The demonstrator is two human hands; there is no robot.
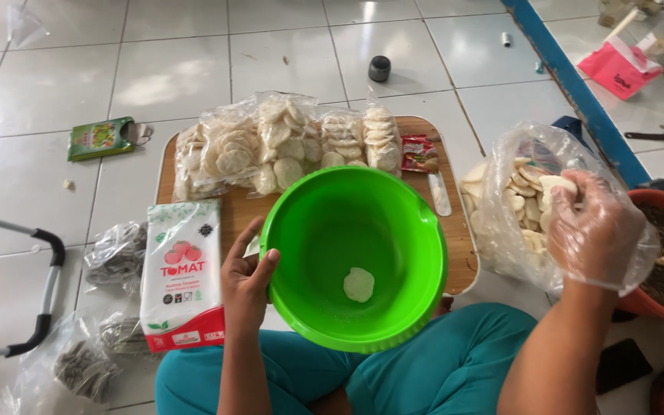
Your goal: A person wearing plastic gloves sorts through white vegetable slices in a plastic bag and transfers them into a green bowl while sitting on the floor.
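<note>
Lap: teal trousers (pixel 432 361) fill the bottom edge, knees cut off by the frame.
Left hand: left hand (pixel 246 280) grips the near-left rim of the green plastic bowl (pixel 393 230), thumb over the lip, fingers curled behind and out of sight.
Bowl: tilted toward the camera and held over the near edge of the board; one pale round cracker (pixel 359 284) lies on its floor.
Right hand: right hand (pixel 595 234), in a thin clear disposable glove, reaches into the mouth of a large clear plastic bag (pixel 512 204) of raw crackers, fingers closed on one pale disc (pixel 559 183). Fingertips partly veiled by bag film.
Left of the bowl: white and red sauce pouch (pixel 182 273) lying flat just beside the left hand; behind it crumpled clear bags (pixel 117 257) with dark contents, too blurred to identify.
Surface: wooden cutting board (pixel 232 207) on the tiled floor (pixel 55 84), its near part hidden by the bowl.
On the board, far side: row of sealed packets of round crackers (pixel 286 146); small red sachet (pixel 420 154) at its right end.
Right edge: reddish tub (pixel 655 204), cut off; contents dark, unclear.
Far floor: green carton (pixel 101 138); small dark cap (pixel 379 68); blue strip (pixel 570 84) running diagonally; pink bag (pixel 620 69) beyond it.
Left edge: grey tube frame with black grips (pixel 44 292), only partly in view.
</note>
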